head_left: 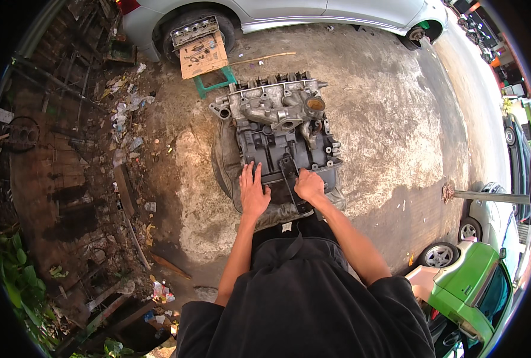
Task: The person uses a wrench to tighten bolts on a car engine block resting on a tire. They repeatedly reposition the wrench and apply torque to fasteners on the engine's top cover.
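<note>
A grey engine block (262,147) with a silver intake manifold (277,113) on top rests on a dark, worn padded base (224,167) in front of me. A long black bracket (292,182) lies across the near part of the block. My left hand (253,190) is open, fingers slightly apart, resting on the block's near left edge. My right hand (308,186) is closed just right of the bracket, thumb and fingers curled against it; whatever is inside them is hidden.
Beyond the engine, a metal part (194,30) and cardboard sit on a green stool (212,83) beside a silver car (277,12). Littered ground (128,119) runs along the left. A pole with a mop head (492,197) and parked cars, one green (468,289), are at right.
</note>
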The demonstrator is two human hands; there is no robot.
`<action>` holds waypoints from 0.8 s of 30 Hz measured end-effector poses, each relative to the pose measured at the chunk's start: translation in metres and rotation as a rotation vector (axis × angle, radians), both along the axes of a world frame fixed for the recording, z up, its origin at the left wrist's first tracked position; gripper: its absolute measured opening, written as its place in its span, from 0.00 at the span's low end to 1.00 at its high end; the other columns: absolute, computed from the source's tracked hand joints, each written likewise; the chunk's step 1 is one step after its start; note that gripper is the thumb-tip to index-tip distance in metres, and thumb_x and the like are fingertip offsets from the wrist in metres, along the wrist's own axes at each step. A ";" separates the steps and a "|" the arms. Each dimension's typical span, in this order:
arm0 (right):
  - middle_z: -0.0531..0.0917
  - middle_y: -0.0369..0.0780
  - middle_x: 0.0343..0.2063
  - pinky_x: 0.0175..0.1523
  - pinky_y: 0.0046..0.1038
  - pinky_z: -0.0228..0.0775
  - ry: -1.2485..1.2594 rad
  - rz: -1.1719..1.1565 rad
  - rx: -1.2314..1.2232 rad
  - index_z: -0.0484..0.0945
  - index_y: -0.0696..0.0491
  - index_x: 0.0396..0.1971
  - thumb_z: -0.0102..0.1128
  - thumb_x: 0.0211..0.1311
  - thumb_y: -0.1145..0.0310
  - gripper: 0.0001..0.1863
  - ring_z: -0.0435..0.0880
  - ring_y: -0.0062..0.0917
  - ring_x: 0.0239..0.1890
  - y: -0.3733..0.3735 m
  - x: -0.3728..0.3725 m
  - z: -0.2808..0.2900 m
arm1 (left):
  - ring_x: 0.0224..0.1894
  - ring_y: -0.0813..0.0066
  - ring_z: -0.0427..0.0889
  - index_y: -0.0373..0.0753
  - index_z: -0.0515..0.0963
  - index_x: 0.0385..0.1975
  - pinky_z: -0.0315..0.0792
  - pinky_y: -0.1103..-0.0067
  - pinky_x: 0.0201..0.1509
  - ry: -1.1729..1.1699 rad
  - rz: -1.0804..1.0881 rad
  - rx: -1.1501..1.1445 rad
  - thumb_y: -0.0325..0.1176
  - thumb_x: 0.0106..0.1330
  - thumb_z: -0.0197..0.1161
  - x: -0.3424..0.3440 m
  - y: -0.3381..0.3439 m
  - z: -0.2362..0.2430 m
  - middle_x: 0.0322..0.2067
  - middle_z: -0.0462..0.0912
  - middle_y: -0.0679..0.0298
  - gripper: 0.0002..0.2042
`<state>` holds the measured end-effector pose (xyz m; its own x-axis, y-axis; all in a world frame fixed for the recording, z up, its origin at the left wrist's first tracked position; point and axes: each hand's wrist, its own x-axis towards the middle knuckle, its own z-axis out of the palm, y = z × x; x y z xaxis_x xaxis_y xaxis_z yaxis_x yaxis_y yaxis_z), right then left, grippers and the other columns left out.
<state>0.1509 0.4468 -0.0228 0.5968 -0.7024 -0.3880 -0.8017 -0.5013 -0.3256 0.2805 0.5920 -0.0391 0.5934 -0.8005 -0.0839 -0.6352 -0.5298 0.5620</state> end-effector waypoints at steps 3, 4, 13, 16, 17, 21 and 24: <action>0.86 0.52 0.31 0.40 0.44 0.80 0.045 0.294 -0.081 0.79 0.61 0.41 0.51 0.66 0.64 0.15 0.87 0.48 0.35 0.001 0.014 0.015 | 0.76 0.52 0.47 0.42 0.59 0.71 0.46 0.56 0.78 -0.004 -0.002 -0.001 0.27 0.60 0.61 -0.001 0.000 0.000 0.72 0.54 0.53 0.35; 0.86 0.52 0.31 0.40 0.44 0.80 0.043 0.359 -0.111 0.79 0.61 0.41 0.50 0.66 0.65 0.15 0.87 0.48 0.34 0.006 0.022 0.018 | 0.76 0.52 0.47 0.42 0.58 0.71 0.46 0.56 0.78 -0.004 -0.001 -0.004 0.27 0.60 0.61 -0.001 0.000 0.000 0.72 0.54 0.53 0.35; 0.85 0.56 0.33 0.47 0.49 0.77 -0.024 0.017 0.023 0.78 0.60 0.39 0.53 0.64 0.61 0.17 0.85 0.52 0.38 0.005 0.002 0.020 | 0.76 0.52 0.48 0.42 0.58 0.71 0.46 0.56 0.78 -0.003 0.011 -0.009 0.28 0.60 0.62 0.000 0.002 -0.001 0.72 0.55 0.54 0.36; 0.84 0.58 0.33 0.51 0.49 0.74 -0.139 -0.202 0.135 0.79 0.57 0.40 0.55 0.63 0.60 0.16 0.83 0.55 0.42 -0.001 -0.018 0.010 | 0.76 0.53 0.48 0.41 0.59 0.71 0.46 0.56 0.78 0.006 0.009 -0.013 0.27 0.59 0.60 -0.001 0.001 -0.002 0.72 0.55 0.54 0.35; 0.84 0.58 0.34 0.52 0.49 0.73 -0.161 -0.240 0.226 0.80 0.57 0.40 0.56 0.63 0.60 0.16 0.83 0.55 0.44 -0.005 -0.023 0.007 | 0.76 0.53 0.48 0.41 0.59 0.70 0.46 0.56 0.78 0.004 0.005 -0.017 0.27 0.59 0.60 0.000 0.001 -0.002 0.72 0.55 0.54 0.35; 0.83 0.59 0.35 0.53 0.48 0.72 -0.249 -0.317 0.343 0.80 0.58 0.38 0.57 0.61 0.60 0.16 0.81 0.56 0.46 -0.008 -0.030 -0.001 | 0.76 0.52 0.48 0.41 0.59 0.70 0.46 0.56 0.77 -0.005 -0.001 -0.009 0.27 0.59 0.60 0.000 0.001 -0.002 0.71 0.55 0.54 0.36; 0.84 0.57 0.31 0.49 0.45 0.73 -0.275 -0.309 0.298 0.80 0.59 0.36 0.58 0.61 0.60 0.16 0.83 0.55 0.42 -0.006 -0.029 -0.002 | 0.76 0.51 0.48 0.42 0.59 0.71 0.46 0.56 0.77 -0.014 -0.012 -0.020 0.27 0.59 0.60 0.001 0.001 -0.003 0.71 0.55 0.54 0.36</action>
